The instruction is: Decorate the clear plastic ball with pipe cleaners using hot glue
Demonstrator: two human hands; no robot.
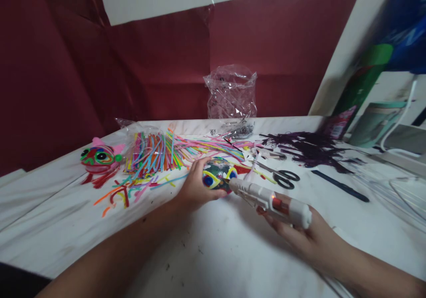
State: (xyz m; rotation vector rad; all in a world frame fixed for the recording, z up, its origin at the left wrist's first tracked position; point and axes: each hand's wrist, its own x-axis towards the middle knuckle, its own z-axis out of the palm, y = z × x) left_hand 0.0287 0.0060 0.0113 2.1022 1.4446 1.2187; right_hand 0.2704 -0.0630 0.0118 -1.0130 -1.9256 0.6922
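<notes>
My left hand (pixel 194 188) is closed around a small round craft ball (pixel 218 174) decorated with coloured strips and a blue eye, holding it on the white table (pixel 213 245). My right hand (pixel 301 231) grips a white hot glue gun (pixel 269 199) with an orange light on its side. The gun's nozzle touches the right side of the ball. A finished red craft creature (pixel 100 159) with green eyes and pink ears stands at the left of the table.
A heap of coloured thin strips (pixel 159 151) lies behind the ball, with loose pieces scattered to the left. Black-handled scissors (pixel 282 177), a dark purple shredded pile (pixel 306 149), a dark pen (pixel 339 186) and a crumpled clear plastic bag (pixel 232 95) sit further back and right.
</notes>
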